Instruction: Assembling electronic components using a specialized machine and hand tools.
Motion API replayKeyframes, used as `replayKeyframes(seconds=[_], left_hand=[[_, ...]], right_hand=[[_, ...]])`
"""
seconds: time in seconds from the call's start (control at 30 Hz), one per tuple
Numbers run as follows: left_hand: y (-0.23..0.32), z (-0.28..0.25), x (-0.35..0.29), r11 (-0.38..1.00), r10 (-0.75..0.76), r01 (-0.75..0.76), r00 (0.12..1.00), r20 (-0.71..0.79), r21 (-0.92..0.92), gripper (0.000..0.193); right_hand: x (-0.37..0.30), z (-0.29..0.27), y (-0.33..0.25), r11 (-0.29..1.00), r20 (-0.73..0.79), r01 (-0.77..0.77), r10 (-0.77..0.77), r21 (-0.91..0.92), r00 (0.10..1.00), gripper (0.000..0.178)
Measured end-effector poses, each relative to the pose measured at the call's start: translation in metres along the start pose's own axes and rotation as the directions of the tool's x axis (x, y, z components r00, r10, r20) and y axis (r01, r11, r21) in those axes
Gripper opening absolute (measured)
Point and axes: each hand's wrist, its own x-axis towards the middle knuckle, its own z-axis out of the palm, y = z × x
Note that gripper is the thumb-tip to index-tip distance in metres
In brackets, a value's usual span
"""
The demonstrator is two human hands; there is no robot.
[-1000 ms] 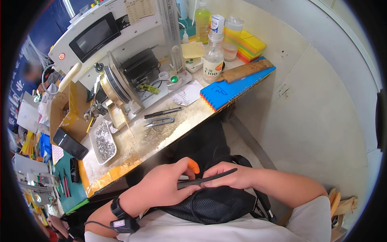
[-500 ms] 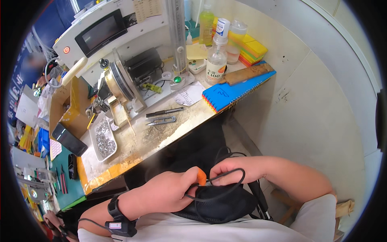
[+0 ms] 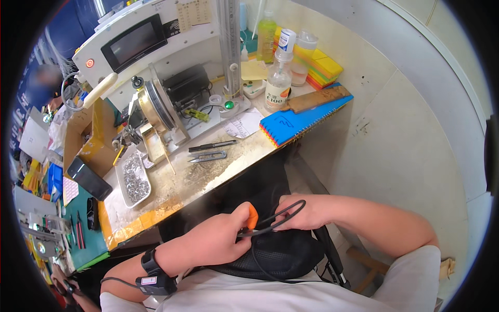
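Note:
A black cable (image 3: 291, 207) loops between my two hands above my lap. My left hand (image 3: 215, 240) is closed on it, with an orange finger cot (image 3: 252, 215) on one fingertip. Opposite, my right hand (image 3: 306, 212) pinches the cable too, its fingers curled and partly hidden. The cable's ends are not clear. Beneath both hands lies a black mesh-like item (image 3: 273, 258), and a strand of cable hangs down over it. Around my left wrist sits a black strapped device (image 3: 155, 278) with a thin cord.
Ahead is a worn workbench (image 3: 179, 182) with snips (image 3: 208, 156), a black pen-like tool (image 3: 213, 146) and a tray of small metal parts (image 3: 133, 179). A machine with a screen (image 3: 134, 44) stands behind. Notebooks (image 3: 296, 122) and a bottle (image 3: 278, 86) are at the right. Phone (image 3: 89, 178) at left.
My right hand has shifted slightly up, carrying the cable loop with it. A gap now shows between my hands, and my left hand has moved slightly left.

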Motion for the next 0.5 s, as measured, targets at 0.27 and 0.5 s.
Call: replayKeyframes(seconds=[0.27, 0.5], left_hand=[[-0.014, 0.001, 0.002, 0.997, -0.055, 0.052, 0.998, -0.042, -0.06, 0.03], [-0.025, -0.004, -0.007, 0.998, -0.017, 0.027, 0.985, -0.172, 0.051, 0.03]], right_hand=[[0.018, 0.011, 0.021, 0.991, -0.042, 0.112, -0.115, -0.07, 0.992, 0.043], [-0.011, 0.025, 0.036, 0.934, 0.195, 0.158, -0.228, 0.319, 0.954, 0.077]])
